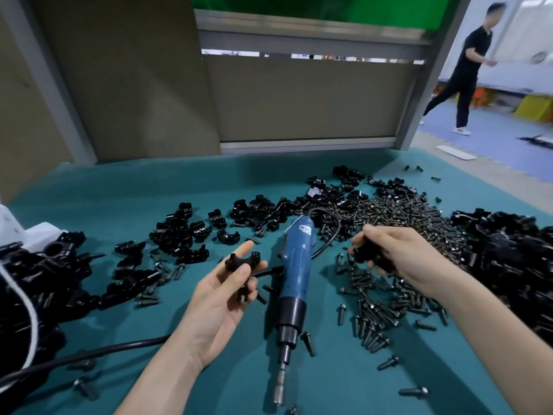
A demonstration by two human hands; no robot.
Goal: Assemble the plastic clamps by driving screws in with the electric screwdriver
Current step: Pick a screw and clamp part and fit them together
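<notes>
Left hand [221,298] palm-up, right hand [398,253] curled.

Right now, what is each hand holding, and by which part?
The left hand pinches a black clamp half at its arched middle. The right hand curls round another clamp piece; which part is hidden.

The setting is presenting as a factory assembly workstation on a production floor. The table [113,202] is carrying a teal work mat and bulk stock: black plastic clamp halves [179,232] are lying in loose heaps, and screws [398,211] are lying in a dense pile. A corded blue electric screwdriver [294,265] is lying among them, its black cable [125,344] trailing across the mat. Grey metal framing [434,85] with plain panels [299,100] is enclosing the station at the back. Beyond it, a person [466,70] in dark clothing is walking across an open floor [508,136] covered in blue matting, near a yellow container [535,107].
</notes>
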